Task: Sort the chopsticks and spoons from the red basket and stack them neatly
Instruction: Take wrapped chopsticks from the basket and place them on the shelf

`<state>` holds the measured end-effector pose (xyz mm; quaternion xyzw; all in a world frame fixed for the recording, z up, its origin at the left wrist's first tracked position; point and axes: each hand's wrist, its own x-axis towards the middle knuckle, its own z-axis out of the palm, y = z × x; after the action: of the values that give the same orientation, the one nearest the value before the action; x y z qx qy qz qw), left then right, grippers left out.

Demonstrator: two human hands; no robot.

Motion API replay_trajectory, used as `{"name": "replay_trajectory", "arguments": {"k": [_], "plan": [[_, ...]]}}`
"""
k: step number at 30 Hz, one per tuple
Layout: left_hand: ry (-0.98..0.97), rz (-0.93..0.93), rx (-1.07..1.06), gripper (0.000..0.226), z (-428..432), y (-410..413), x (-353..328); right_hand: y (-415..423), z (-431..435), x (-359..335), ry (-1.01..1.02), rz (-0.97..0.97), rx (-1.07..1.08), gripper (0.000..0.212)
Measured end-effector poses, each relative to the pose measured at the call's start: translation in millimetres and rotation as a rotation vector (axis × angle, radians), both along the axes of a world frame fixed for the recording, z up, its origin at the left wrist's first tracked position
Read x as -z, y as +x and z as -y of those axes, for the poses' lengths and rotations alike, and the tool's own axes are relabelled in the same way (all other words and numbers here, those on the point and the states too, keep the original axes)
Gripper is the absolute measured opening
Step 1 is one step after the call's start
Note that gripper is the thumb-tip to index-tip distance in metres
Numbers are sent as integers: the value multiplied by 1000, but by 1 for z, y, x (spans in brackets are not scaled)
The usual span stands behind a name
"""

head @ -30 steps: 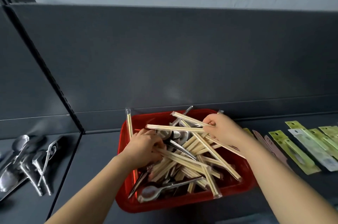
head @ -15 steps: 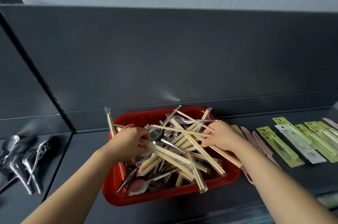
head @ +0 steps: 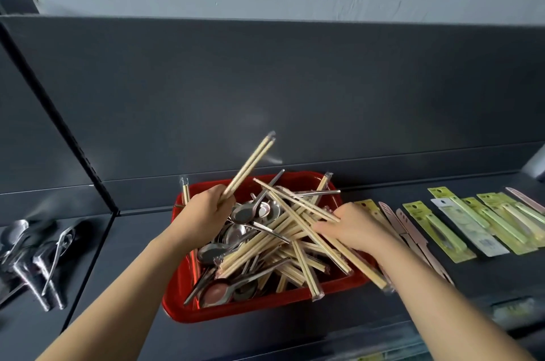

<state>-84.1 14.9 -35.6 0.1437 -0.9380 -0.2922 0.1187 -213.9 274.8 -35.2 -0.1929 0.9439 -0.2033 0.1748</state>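
A red basket [head: 265,303] sits on the dark shelf, filled with a tangle of wrapped wooden chopsticks [head: 259,245] and metal spoons [head: 246,213]. My left hand [head: 206,211] is over the basket's left side, shut on a pair of wrapped chopsticks [head: 250,164] that point up and to the right, clear of the pile. My right hand [head: 351,225] lies at the basket's right side, fingers closed on several chopsticks [head: 298,203] whose far ends still rest across the heap.
Metal spoons and tongs [head: 35,260] lie in the left shelf section beyond a divider [head: 88,172]. Green packaged utensils [head: 436,228] and pink knives [head: 413,235] lie in a row right of the basket. A dark back panel [head: 295,95] stands behind.
My left hand has lifted a pair of chopsticks out of the pile and tilted it upward. My right hand has slid toward the basket's right edge, still gripping chopsticks.
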Motion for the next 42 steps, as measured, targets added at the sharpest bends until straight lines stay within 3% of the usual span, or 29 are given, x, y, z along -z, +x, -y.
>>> {"name": "replay_trajectory", "arguments": {"k": [3, 6, 10, 16, 21, 25, 30, 38, 42], "plan": [[8, 4, -194, 22, 1, 5, 6, 13, 11, 7, 62, 17, -31, 39], [11, -14, -378, 25, 12, 18, 11, 17, 17, 9, -6, 81, 6, 31], [42, 7, -489, 32, 26, 31, 18, 14, 9, -6, -93, 153, -3, 23], [-73, 129, -600, 45, 33, 21, 21, 12, -1, -27, -77, 175, -23, 29], [-43, 88, -611, 33, 38, 15, 26, 17, -9, -37, -93, 190, -6, 28], [44, 1, -612, 35, 45, 18, 26, 23, -11, -43, -162, 192, 8, 20], [48, -119, -566, 14, 49, 27, 17, 26, -5, -48, -251, 170, 48, 12], [88, -299, -429, 28, 29, 17, -41, 17, 5, -42, -343, 112, 124, 7], [346, -206, -233, 25, -1, 4, -46, 19, 7, -29, -334, 211, 136, 54]]}}
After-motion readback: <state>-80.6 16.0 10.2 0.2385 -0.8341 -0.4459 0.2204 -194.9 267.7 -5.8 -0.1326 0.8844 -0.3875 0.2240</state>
